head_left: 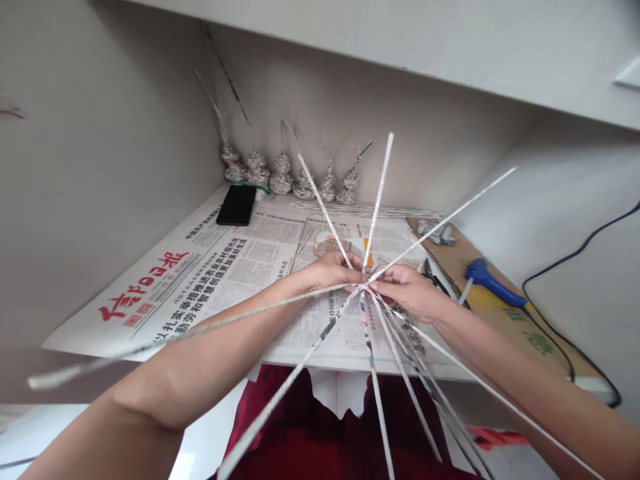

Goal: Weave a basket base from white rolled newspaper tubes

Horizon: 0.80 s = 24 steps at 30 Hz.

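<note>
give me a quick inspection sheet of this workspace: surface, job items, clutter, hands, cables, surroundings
surface: newspaper spread across it, cardboard at the right
job's things: paper sticks radiating from one crossing point; more thin sticks lying at the back
clutter: black phone at the back left, six woven paper pieces in a row along the back wall, crumpled grey item and blue-handled tool at the right
hands: left hand and right hand both pinching the sticks at the crossing
cables: dark cable looping at the right
surroundings: grey walls, pale overhang above; co-workers: nothing seen
</note>
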Available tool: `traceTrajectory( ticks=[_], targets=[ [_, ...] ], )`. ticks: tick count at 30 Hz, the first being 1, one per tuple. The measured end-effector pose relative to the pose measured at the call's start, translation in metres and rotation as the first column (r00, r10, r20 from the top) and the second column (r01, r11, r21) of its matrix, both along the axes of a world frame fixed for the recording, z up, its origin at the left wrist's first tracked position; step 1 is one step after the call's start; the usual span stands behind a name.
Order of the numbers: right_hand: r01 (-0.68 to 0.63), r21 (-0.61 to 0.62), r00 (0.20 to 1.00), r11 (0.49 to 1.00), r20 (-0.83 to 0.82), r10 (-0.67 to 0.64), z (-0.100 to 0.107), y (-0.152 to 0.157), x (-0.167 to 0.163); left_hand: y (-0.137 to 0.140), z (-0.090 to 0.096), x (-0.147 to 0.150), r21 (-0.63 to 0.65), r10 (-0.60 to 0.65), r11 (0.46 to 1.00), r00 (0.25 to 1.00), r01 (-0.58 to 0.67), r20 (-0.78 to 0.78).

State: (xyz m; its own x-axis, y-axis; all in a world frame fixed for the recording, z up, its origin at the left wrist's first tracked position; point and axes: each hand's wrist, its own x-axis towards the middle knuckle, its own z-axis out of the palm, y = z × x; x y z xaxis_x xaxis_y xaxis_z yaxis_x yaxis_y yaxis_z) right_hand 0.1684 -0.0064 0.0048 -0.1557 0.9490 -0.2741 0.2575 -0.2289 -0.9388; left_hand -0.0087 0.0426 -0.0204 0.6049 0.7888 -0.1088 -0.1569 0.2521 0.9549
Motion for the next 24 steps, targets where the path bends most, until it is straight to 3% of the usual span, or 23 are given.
traceTrajectory(
  ticks=[5,12,17,24],
  targets=[
    [-0.105,0.064,0.993,0.992,0.068,0.101,0.002,0.003,0.000,-0.001,0.001,0.001,-0.069,-0.018,0.997,0.998,0.022,0.056],
    [-0.031,-0.002,0.997,1.000,0.069,0.031,-0.012,0.002,0.000,0.000,0.000,-0.001,0.033,0.021,0.999,0.996,-0.019,-0.081],
    [0.105,-0.100,0.994,0.989,-0.005,-0.106,-0.007,-0.002,-0.006,-0.003,0.003,0.001,0.049,0.112,0.993,0.992,-0.109,-0.057],
    [0.134,-0.099,0.989,0.986,0.074,-0.127,0.000,-0.006,-0.011,0.001,-0.002,0.003,0.054,0.135,0.990,0.990,-0.133,-0.037]
  ],
)
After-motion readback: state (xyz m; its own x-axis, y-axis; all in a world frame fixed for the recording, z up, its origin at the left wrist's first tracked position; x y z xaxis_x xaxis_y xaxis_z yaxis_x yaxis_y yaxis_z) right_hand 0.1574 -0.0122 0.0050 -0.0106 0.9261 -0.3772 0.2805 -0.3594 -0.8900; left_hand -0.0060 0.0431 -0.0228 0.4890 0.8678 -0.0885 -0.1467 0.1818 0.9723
